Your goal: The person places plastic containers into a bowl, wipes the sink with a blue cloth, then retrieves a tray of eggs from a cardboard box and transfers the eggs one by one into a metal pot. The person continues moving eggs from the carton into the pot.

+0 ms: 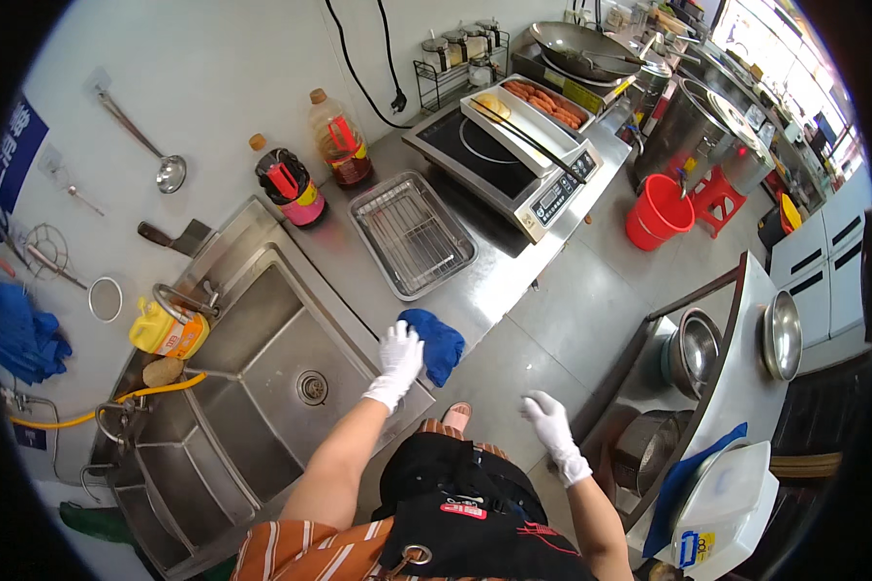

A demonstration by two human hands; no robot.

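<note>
Touching blue cloth (440, 349) (left hand (395, 366)) at counter (489, 290) edge, near sink (273, 334).

White gloves (397, 363) are worn with an orange, white-striped shirt (295, 550).

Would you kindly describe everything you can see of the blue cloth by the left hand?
The blue cloth is deep blue and soft-looking, bunched into an uneven, folded heap. It lies on the steel counter by its front edge, nearer the person than the metal tray. The white-gloved left hand touches its left side; whether it grips or merely rests there is unclear.
</note>
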